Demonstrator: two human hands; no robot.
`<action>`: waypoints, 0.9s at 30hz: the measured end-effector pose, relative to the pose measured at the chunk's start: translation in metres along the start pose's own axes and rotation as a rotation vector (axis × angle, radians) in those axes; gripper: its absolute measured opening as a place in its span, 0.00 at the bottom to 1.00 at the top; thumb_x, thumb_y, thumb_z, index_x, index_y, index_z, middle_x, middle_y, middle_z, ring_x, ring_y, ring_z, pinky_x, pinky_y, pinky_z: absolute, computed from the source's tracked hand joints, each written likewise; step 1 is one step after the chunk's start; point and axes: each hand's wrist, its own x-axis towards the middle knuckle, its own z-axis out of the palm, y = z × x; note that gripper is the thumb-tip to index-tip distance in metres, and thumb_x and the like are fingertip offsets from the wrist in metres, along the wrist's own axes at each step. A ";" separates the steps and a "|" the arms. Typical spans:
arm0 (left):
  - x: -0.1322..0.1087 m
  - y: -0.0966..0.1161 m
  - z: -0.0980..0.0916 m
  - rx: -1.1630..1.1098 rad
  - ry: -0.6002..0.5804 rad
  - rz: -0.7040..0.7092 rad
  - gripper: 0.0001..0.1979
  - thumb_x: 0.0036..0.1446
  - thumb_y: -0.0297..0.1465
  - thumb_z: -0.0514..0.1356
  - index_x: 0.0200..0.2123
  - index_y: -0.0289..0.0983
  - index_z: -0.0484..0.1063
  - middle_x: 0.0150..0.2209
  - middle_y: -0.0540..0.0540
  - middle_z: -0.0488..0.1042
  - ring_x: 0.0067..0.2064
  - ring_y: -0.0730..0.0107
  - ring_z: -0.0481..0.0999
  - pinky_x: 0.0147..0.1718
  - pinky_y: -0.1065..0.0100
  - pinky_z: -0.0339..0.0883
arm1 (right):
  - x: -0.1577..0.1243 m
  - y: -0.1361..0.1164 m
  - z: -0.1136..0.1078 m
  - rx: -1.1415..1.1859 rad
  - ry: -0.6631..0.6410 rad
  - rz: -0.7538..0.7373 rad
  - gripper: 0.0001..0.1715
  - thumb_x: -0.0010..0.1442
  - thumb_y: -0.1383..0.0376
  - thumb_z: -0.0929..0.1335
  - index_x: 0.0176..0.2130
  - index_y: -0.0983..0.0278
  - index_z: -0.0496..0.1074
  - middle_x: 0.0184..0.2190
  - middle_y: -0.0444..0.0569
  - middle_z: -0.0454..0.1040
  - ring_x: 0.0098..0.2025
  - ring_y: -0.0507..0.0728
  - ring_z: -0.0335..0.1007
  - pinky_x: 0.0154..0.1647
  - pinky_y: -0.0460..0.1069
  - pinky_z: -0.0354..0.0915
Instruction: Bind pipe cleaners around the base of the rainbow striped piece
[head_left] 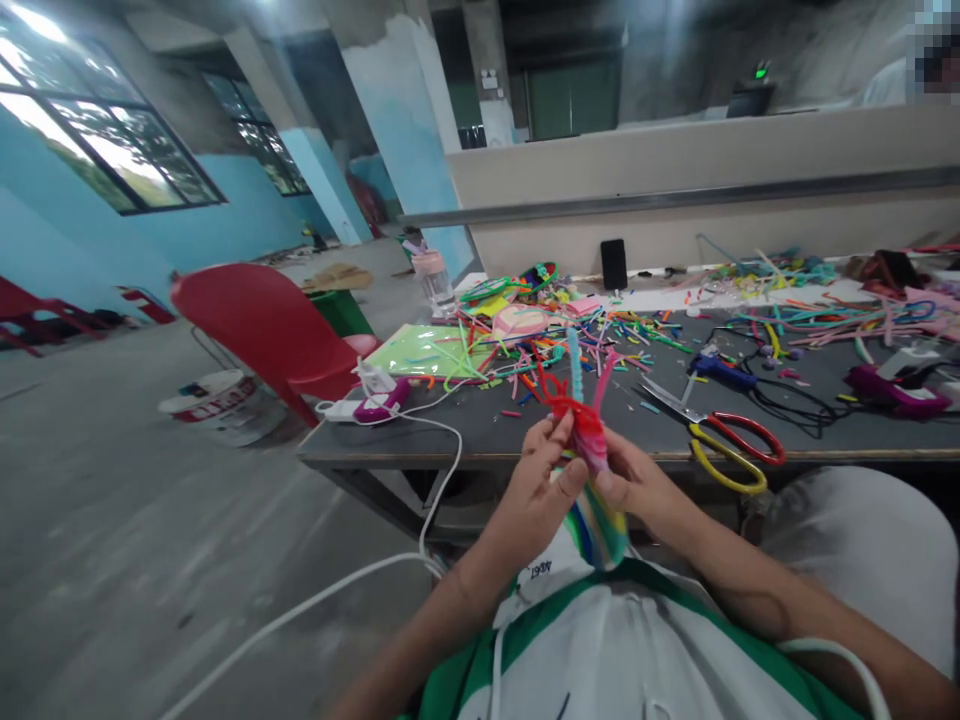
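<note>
Between my two hands, above the table's front edge, is a colourful pipe-cleaner craft [591, 440]. Red and pink fuzzy stems form its upper part, with loose ends sticking up, one of them light blue. Striped blue, green and yellow rows hang below, close to my shirt. My left hand [544, 480] pinches the red part from the left, thumb and fingertips on it. On the other side, my right hand [637, 480] grips the pink and yellow side. Scissors [705, 425] with one red and one yellow handle lie spread on the table to the right, handles over the edge.
Cut pipe-cleaner pieces [637, 330] litter the grey table [480, 430]. A glue gun [724, 372], power strips [381, 400], a phone [613, 264] and a bottle [433, 280] are on it. A white cable [450, 470] hangs off the left edge. A red chair [255, 320] stands left.
</note>
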 end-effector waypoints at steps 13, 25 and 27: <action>0.024 0.000 -0.024 0.165 0.146 0.068 0.16 0.54 0.34 0.58 0.46 0.37 0.71 0.45 0.42 0.72 0.46 0.63 0.70 0.45 0.64 0.63 | 0.004 -0.011 -0.047 0.494 0.303 0.309 0.15 0.43 0.66 0.75 0.35 0.62 0.74 0.29 0.46 0.78 0.29 0.54 0.74 0.34 0.50 0.68; 0.067 0.012 -0.060 -0.368 -0.192 -0.325 0.17 0.42 0.31 0.68 0.37 0.31 0.75 0.31 0.45 0.77 0.30 0.67 0.76 0.33 0.66 0.69 | 0.043 -0.025 -0.012 0.489 0.055 0.339 0.16 0.46 0.62 0.74 0.37 0.64 0.75 0.32 0.48 0.79 0.31 0.54 0.74 0.37 0.50 0.68; 0.070 0.011 -0.067 -0.402 -0.156 -0.328 0.17 0.42 0.31 0.68 0.38 0.31 0.74 0.30 0.44 0.77 0.29 0.66 0.76 0.33 0.65 0.69 | 0.056 -0.025 -0.008 0.467 0.067 0.345 0.15 0.45 0.60 0.74 0.34 0.65 0.75 0.28 0.48 0.78 0.28 0.54 0.74 0.35 0.50 0.68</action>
